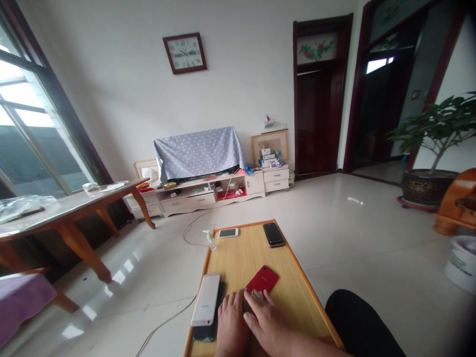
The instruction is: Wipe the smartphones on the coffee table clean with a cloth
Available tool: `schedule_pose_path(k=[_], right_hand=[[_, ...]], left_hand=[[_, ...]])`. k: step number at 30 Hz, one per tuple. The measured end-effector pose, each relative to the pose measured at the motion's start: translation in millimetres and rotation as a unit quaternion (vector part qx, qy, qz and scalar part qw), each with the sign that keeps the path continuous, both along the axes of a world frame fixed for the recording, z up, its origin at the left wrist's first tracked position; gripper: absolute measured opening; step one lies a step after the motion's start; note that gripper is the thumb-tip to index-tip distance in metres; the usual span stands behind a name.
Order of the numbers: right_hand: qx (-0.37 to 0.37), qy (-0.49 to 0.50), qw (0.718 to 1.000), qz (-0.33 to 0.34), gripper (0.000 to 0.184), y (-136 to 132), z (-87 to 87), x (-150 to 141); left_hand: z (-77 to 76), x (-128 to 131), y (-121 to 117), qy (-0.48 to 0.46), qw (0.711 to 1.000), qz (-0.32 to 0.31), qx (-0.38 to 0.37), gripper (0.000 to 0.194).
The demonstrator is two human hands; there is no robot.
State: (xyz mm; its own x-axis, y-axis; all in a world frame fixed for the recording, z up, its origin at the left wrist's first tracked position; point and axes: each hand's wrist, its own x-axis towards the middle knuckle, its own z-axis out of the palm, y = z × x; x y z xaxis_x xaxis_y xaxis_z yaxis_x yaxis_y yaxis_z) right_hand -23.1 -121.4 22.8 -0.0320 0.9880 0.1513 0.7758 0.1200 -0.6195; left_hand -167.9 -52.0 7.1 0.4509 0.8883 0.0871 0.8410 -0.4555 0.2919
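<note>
On the small wooden table lies a red smartphone (265, 278), back side up and tilted to the right. My right hand (268, 317) is over its lower end, fingers pressing a crumpled whitish cloth or tissue (257, 294) against it. Close beside it, my left hand (232, 317) has its fingers bent together at the phone's lower left; whatever they grip is hidden. Left of that hand, a white smartphone (207, 300) rests face down on a dark phone (205, 333). Farther back are a small clear spray bottle (211, 241), a white-framed phone (228, 232) and stacked black phones (273, 234).
The wooden table (241, 253) has a raised orange-brown rim. A cable (167, 317) runs over the tiled floor at its left. My dark-clothed knee (359, 322) is at the right. Beyond stand a larger table (85, 208), a TV cabinet (193, 201), a potted plant (427, 186) and a white bucket (463, 265).
</note>
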Motion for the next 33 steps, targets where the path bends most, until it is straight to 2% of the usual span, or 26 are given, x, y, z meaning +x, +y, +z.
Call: schedule_pose_path(k=[3, 5, 7, 12, 19, 25, 29, 33], right_hand=[[-0.013, -0.016, 0.998, -0.062, 0.061, 10.4, 2.7, 13.3], [-0.023, -0.029, 0.997, -0.074, 0.064, 14.6, 3.0, 17.8], [-0.028, -0.027, 0.997, -0.064, 0.066, 12.4, 2.1, 13.9], [-0.022, -0.009, 0.999, 0.024, 0.067, 0.3, 1.0, -4.4], [-0.021, -0.022, 0.999, -0.027, 0.061, 18.7, 12.2, 1.2], [-0.003, -0.005, 1.0, 0.015, 0.058, 18.1, 16.7, -13.9], [-0.008, -0.017, 1.0, -0.004, 0.058, 33.6, 13.0, -12.4], [-0.001, -0.038, 0.999, -0.03, 0.057, 58.7, 4.6, 2.7]], left_hand=[[-0.9, 3.2, -0.3, -0.017, 1.0, 0.014, 0.009, 0.057], [-2.3, 3.8, 0.4, -0.026, 0.999, 0.025, 0.009, 0.065], [-5.2, 2.1, 2.4, -0.026, 0.999, 0.024, -0.001, 0.067], [-11.4, -4.0, 6.5, -0.02, 1.0, 0.007, -0.022, 0.07], [-6.8, 0.9, 3.6, -0.015, 1.0, 0.02, -0.01, 0.067], [-13.6, -2.9, 6.7, 0.005, 1.0, 0.006, 0.002, 0.065], [-12.0, -0.9, 6.3, -0.013, 1.0, 0.013, 0.015, 0.065], [-5.9, 2.3, 3.7, -0.036, 0.999, 0.028, 0.006, 0.08]])
